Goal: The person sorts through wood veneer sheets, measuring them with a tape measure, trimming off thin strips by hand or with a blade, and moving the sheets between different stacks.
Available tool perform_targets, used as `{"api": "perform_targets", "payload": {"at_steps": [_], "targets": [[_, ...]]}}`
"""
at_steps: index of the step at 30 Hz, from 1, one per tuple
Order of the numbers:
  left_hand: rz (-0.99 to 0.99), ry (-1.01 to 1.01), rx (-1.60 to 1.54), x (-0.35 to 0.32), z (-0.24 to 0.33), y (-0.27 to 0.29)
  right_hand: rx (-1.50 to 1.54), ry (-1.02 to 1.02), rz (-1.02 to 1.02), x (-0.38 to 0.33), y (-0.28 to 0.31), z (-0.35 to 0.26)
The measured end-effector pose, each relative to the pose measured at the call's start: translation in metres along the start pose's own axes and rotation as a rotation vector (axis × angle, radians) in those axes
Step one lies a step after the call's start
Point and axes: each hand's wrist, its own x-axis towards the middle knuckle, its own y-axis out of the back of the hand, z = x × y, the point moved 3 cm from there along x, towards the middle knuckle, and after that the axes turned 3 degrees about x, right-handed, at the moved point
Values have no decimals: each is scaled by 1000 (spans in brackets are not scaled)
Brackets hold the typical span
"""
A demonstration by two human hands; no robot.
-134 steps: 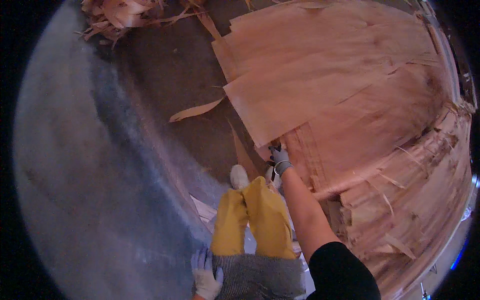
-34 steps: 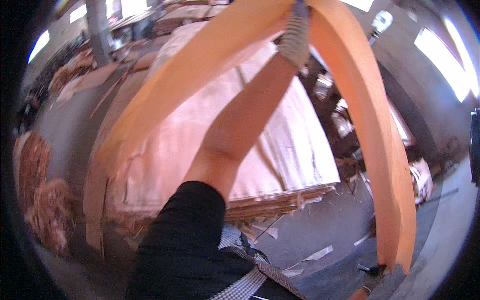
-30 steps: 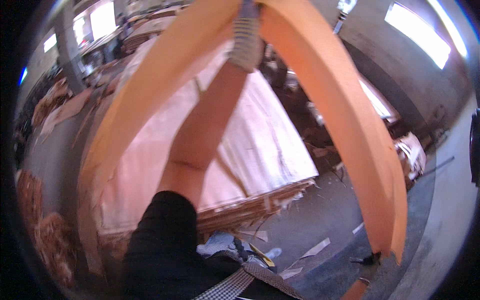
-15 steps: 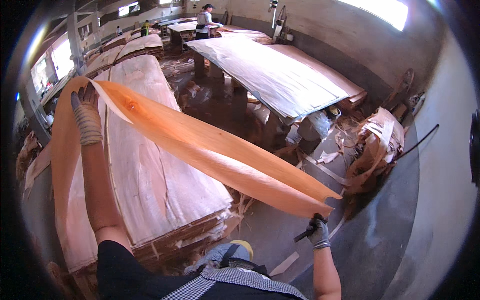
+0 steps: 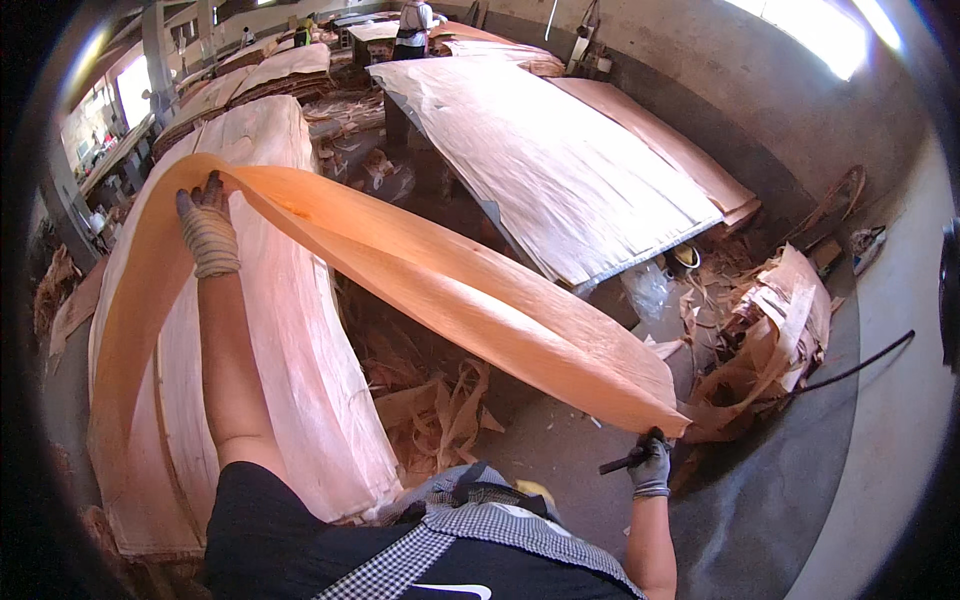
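A long orange-brown wood veneer sheet (image 5: pixel 480 300) arches across in front of me, curled along its length. Its left part drapes over my left hand (image 5: pixel 208 225), raised in a striped glove with dark fingertips. Those fingers are stretched up against the sheet. My right hand (image 5: pixel 652 466), gloved in grey and black, is closed round a short black handle (image 5: pixel 622 462); what tool it belongs to is hidden. The sheet's right corner touches the top of this hand, and I cannot tell whether the fingers pinch it. Below the sheet lies a stack of pale veneer (image 5: pixel 300 370).
Ahead to the right, a low table carries a broad pale veneer sheet (image 5: pixel 560 170). Torn veneer scraps (image 5: pixel 790 320) are heaped by the wall on the right, and more scraps (image 5: pixel 445 420) litter the floor beside my stack. A person (image 5: pixel 412 32) stands at the far tables.
The view has tipped down and shifted. The veneer sheet's right end has gone from two curled edges to a flatter, broader one. Both hands stay at its two ends.
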Motion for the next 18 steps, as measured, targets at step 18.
{"api": "perform_targets", "payload": {"at_steps": [18], "targets": [[-189, 356, 135, 80, -334, -95, -286, -72, -398, 581, -312, -69]]}}
